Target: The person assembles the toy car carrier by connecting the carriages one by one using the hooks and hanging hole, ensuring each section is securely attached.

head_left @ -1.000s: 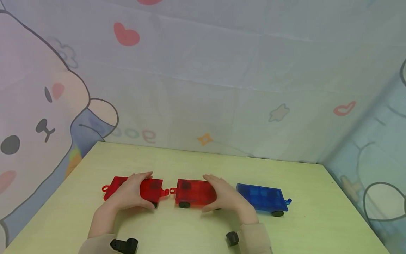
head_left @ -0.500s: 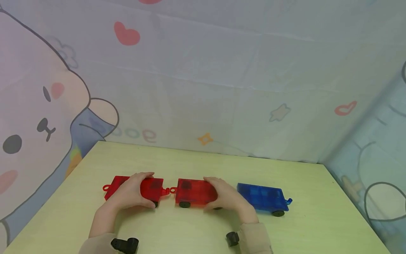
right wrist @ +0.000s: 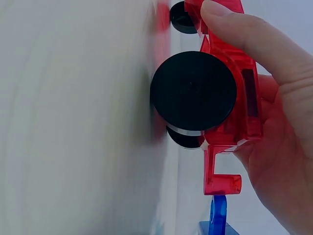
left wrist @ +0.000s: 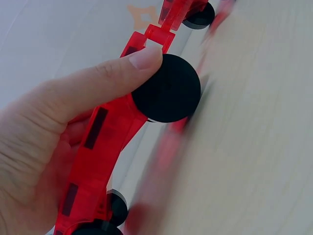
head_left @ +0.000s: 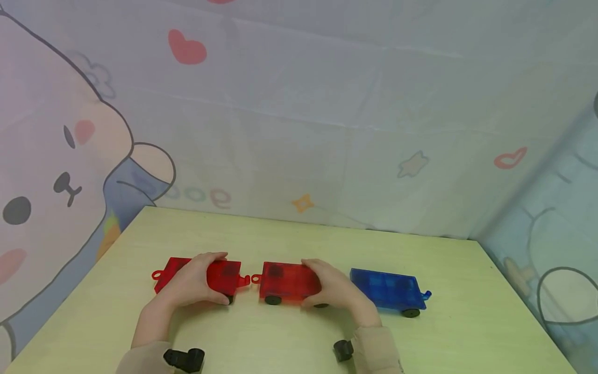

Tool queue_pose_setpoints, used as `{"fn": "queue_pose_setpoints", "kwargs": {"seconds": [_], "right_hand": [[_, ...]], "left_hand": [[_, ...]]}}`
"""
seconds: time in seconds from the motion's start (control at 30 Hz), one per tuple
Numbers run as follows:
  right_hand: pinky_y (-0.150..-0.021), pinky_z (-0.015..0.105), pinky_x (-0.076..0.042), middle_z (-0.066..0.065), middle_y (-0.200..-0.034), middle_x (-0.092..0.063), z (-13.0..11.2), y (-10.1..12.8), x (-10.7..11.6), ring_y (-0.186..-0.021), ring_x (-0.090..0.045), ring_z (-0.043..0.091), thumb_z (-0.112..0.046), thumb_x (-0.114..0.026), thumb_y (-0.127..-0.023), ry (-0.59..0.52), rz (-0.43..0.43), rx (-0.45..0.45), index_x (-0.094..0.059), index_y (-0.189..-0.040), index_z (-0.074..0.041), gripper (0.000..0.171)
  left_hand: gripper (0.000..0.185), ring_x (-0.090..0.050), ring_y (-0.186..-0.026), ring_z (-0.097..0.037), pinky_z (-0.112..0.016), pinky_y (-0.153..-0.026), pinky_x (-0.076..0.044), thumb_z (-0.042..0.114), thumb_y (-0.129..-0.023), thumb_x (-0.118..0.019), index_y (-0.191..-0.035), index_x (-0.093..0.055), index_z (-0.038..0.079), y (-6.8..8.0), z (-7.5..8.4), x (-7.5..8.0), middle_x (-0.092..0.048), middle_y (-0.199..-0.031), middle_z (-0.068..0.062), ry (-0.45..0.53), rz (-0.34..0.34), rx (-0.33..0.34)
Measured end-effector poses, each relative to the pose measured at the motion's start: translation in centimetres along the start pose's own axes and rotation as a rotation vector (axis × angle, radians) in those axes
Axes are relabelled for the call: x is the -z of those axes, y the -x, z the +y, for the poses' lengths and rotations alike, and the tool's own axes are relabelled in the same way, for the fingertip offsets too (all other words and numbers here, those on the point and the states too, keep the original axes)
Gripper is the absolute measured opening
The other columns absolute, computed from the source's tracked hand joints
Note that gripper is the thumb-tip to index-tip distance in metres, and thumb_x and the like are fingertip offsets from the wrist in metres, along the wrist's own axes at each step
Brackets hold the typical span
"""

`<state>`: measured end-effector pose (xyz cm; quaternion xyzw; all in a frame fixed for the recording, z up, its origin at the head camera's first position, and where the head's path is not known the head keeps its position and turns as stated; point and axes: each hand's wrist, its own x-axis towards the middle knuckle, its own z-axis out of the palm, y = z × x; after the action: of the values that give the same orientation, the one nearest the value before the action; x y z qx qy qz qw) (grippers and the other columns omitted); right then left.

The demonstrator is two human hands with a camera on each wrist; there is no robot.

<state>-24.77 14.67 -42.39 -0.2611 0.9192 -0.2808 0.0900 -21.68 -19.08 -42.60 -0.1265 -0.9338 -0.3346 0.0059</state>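
Three flat toy wagons stand in a row on the pale green table point(head_left: 280, 337). My left hand point(head_left: 191, 283) grips the left red wagon point(head_left: 227, 274), its thumb point(left wrist: 98, 83) against a black wheel point(left wrist: 166, 95). My right hand point(head_left: 334, 291) grips the middle red wagon point(head_left: 287, 280); its thumb point(right wrist: 244, 34) lies over the body point(right wrist: 247, 98) beside a black wheel point(right wrist: 193, 90). The two red wagons' end hooks nearly meet between my hands. The blue wagon point(head_left: 390, 289) stands untouched just right of my right hand, and its hook point(right wrist: 217, 215) shows in the right wrist view.
A cartoon-printed cloth wall point(head_left: 299, 130) closes off the table's back and both sides. The table's far edge runs close behind the wagons. Bare tabletop lies in front of the wagons and at the right.
My right hand's fingers have curled more tightly over the middle red wagon. The wagons and my left hand have hardly shifted.
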Motion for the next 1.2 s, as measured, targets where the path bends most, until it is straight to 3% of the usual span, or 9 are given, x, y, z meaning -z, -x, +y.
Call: {"fn": "queue_pose_setpoints", "kwargs": {"seconds": [0.53, 1.2], "right_hand": [[-0.112, 0.05, -0.033, 0.009, -0.15, -0.04, -0.09, 0.23, 0.26, -0.139, -0.036, 0.03, -0.031, -0.082, -0.075, -0.028, 0.007, 0.005, -0.037, -0.148, -0.009, 0.088], [-0.11, 0.05, -0.036, 0.011, -0.147, -0.043, -0.68, -0.25, 0.05, -0.136, -0.04, 0.031, -0.028, -0.081, -0.076, -0.029, 0.029, 0.073, -0.04, -0.146, -0.006, 0.085]], "left_hand": [[0.098, -0.048, -0.118, -0.033, -0.051, -0.086, -0.053, 0.035, -0.057, -0.092, -0.14, -0.046, 0.008, -0.16, -0.21, 0.07, -0.051, -0.134, -0.014, 0.014, -0.015, 0.029], [0.097, -0.048, -0.119, -0.033, -0.051, -0.088, -0.052, 0.034, -0.058, -0.091, -0.14, -0.046, 0.007, -0.18, -0.28, 0.06, -0.051, -0.135, -0.014, 0.014, -0.011, 0.022]]}}
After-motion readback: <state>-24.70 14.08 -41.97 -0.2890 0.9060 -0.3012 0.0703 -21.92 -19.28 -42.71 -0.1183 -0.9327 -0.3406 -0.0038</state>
